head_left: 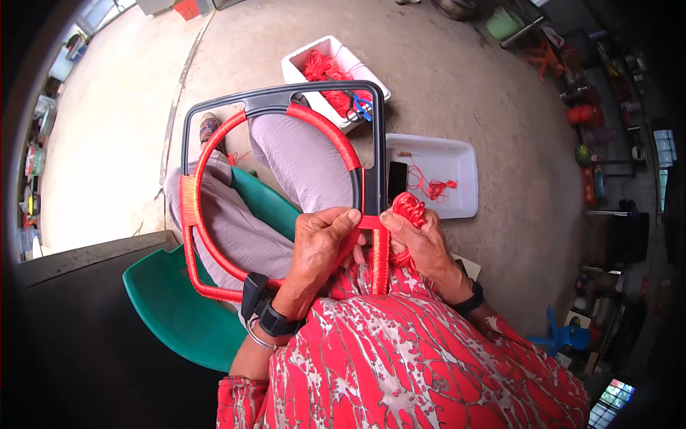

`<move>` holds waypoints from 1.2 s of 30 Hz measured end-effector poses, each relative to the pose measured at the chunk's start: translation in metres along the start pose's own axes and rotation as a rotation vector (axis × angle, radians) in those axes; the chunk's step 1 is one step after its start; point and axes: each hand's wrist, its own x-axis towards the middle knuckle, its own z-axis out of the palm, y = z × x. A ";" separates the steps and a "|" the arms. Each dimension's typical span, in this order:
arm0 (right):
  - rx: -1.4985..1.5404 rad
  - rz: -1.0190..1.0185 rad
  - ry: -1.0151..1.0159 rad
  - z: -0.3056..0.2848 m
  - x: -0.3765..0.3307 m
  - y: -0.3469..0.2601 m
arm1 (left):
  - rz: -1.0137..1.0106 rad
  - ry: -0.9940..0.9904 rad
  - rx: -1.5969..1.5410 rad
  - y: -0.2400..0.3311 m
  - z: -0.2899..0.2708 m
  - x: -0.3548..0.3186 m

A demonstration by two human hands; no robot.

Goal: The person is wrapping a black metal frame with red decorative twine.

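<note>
I sit on a green chair (179, 307) and hold a big frame (279, 100) up on my lap. The frame is a dark square with a ring (336, 143) inside it. Red cord (190, 214) is wound tight over the frame's left side, along its bottom edge and around most of the ring. The top and the right side of the square are still bare and dark. My left hand (321, 243) is closed on the frame at its bottom right corner, with the thumb on top where the ring meets the square. My right hand (421, 243) is just beside it, on the other side of that same corner. It is closed around a little bundle of red cord (409, 207), and the cord runs down to the frame. My legs in pale trousers (300, 164) show through the ring. On the concrete floor (457, 79), past the top edge of the frame, stands a white tub (304, 61) with more red cord and blue scissors (363, 107) in it. Beside the right edge of the frame lies a flat white tray (457, 154) with a dark phone (396, 182) and some red scraps (432, 187). I wear a red patterned shirt (414, 365) and a dark band on each wrist.
</note>
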 end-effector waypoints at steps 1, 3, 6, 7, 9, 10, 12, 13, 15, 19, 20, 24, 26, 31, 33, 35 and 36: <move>0.027 0.013 0.002 0.000 0.001 0.000 | -0.002 0.000 -0.001 -0.002 0.000 -0.001; 0.025 0.077 0.034 -0.004 0.004 -0.004 | -0.019 0.003 -0.034 -0.002 0.000 0.001; 0.355 -0.015 0.026 -0.023 0.012 -0.001 | -0.005 0.037 -0.083 0.002 0.004 0.000; 0.428 -0.002 -0.005 -0.035 0.013 0.003 | -0.005 0.036 -0.082 0.001 0.003 -0.001; 0.506 0.010 -0.035 -0.043 0.009 0.011 | -0.036 0.012 -0.051 -0.001 -0.001 0.001; 0.512 0.048 -0.035 -0.043 0.006 0.013 | -0.036 0.012 -0.047 0.000 -0.002 0.003; 0.475 0.074 -0.022 -0.045 0.002 0.022 | -0.030 0.013 -0.121 0.001 -0.002 0.001; 0.435 0.099 -0.013 -0.047 0.000 0.025 | -0.038 0.014 -0.117 0.003 -0.002 -0.001; 0.633 0.038 0.123 -0.058 0.004 0.017 | -0.054 0.027 -0.123 0.010 0.002 -0.006; 1.013 -0.330 0.014 -0.116 0.009 -0.011 | -0.036 0.011 -0.107 0.023 0.005 -0.022; 0.993 -0.395 0.067 -0.120 0.005 -0.032 | -0.041 0.011 -0.096 0.022 0.003 -0.024; 0.954 -0.619 -0.102 -0.155 -0.008 -0.087 | 0.089 -0.030 -0.056 0.020 0.000 -0.031; 0.982 -0.666 -0.173 -0.165 -0.013 -0.110 | 0.098 -0.001 -0.017 0.021 0.000 -0.032; 0.804 -0.861 -0.076 -0.192 -0.017 -0.140 | 0.102 -0.010 -0.044 0.024 0.004 -0.034; 0.529 -0.943 0.065 -0.189 -0.015 -0.151 | 0.096 -0.007 -0.047 0.027 0.006 -0.035; 0.393 -0.875 0.136 -0.164 -0.009 -0.149 | 0.082 -0.004 -0.057 0.028 0.008 -0.035; 0.256 -0.801 0.198 -0.148 -0.004 -0.149 | 0.081 -0.008 -0.054 0.028 0.009 -0.034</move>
